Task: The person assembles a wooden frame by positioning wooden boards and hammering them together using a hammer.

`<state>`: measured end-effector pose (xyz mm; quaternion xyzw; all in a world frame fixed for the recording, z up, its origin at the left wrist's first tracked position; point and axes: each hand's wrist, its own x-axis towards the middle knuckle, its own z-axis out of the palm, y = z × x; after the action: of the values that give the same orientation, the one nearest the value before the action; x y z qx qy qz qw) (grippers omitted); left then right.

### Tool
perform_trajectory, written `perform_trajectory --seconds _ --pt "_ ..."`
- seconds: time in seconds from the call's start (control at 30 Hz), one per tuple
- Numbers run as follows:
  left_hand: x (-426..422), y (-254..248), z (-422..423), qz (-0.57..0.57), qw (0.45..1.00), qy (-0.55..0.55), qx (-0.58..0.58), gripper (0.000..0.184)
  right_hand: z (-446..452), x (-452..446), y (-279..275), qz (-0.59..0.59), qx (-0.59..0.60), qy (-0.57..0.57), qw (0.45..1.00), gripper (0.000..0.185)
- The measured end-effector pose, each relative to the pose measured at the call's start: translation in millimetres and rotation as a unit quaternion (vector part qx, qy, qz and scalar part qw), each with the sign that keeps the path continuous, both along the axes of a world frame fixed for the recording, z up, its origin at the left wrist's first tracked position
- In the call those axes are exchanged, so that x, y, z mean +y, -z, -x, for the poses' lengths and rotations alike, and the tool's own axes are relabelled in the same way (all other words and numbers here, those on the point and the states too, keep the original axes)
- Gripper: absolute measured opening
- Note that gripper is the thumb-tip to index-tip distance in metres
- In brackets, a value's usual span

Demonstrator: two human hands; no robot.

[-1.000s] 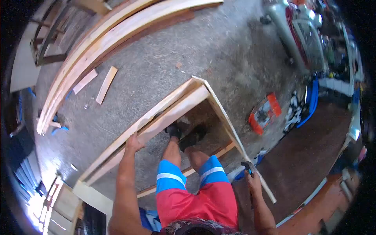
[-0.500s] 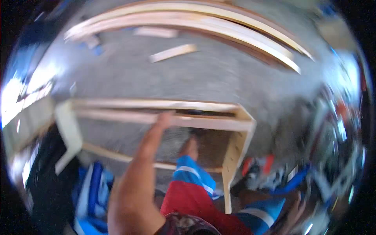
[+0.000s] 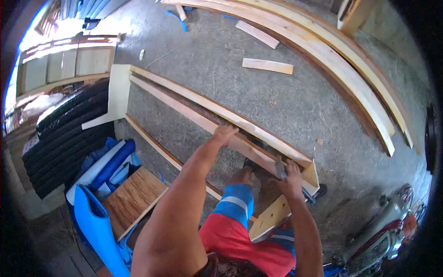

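Observation:
A long wooden frame (image 3: pixel 184 105) stretches across the middle of the head view, with parallel rails and an upright board at each end. My left hand (image 3: pixel 225 134) is closed over its middle rail, fingers curled round the top edge. Close to the right end of the frame, my right hand (image 3: pixel 290 179) grips a hammer (image 3: pixel 281 169). The grey head shows above my fingers, and a dark blue handle end sticks out below. The right end board (image 3: pixel 270 217) has several dark holes or marks. My legs are inside the frame.
Long planks (image 3: pixel 318 48) lie on the concrete floor at the top right, near two short offcuts (image 3: pixel 267 65). At left are black stacked sheets (image 3: pixel 69 134), blue foam rolls (image 3: pixel 90 221) and a plywood piece (image 3: pixel 134 201). A grey machine (image 3: pixel 380 226) stands at lower right.
My view has turned, so the frame now slants down to the right. My right hand with the hammer has come up to the frame's right end. My left hand stays on the rail.

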<state>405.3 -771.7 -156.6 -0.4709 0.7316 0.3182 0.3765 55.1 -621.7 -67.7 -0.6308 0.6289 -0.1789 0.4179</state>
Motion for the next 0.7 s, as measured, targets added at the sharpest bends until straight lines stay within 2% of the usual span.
perform_trajectory --seconds 0.07,0.1,0.17,0.2,0.33,0.4,0.53,0.63,0.7 --pt "-3 -10 3 0.008 1.0 0.027 -0.006 0.064 -14 3 22 -0.057 0.086 -0.084 0.991 0.06" --pt "-5 -25 7 0.006 0.998 0.055 -0.023 0.065 -20 9 31 -0.063 0.078 -0.081 0.992 0.06" --pt "0 -28 7 0.033 0.996 0.077 -0.005 0.066 -18 13 40 0.026 0.145 -0.081 0.986 0.042" --pt "1 -28 13 0.013 0.997 0.077 -0.01 0.067 -15 14 41 -0.017 0.142 -0.076 0.987 0.033" --pt "-19 -42 38 -0.027 0.997 0.074 -0.011 0.07 1 12 38 -0.074 0.14 -0.101 0.982 0.037" --pt "-22 -38 40 -0.008 0.996 0.086 -0.004 0.071 3 8 31 -0.089 0.123 -0.07 0.986 0.042" --pt "-19 -30 23 0.011 0.995 0.102 0.02 0.066 0 -4 20 -0.106 0.124 -0.109 0.981 0.049" --pt "-33 -47 13 0.002 0.998 0.066 0.0 0.06 -21 -4 28 0.008 0.138 -0.061 0.989 0.045" --pt "-44 -53 10 0.007 0.997 0.076 0.024 0.058 -18 -7 25 0.002 0.141 -0.059 0.988 0.045"
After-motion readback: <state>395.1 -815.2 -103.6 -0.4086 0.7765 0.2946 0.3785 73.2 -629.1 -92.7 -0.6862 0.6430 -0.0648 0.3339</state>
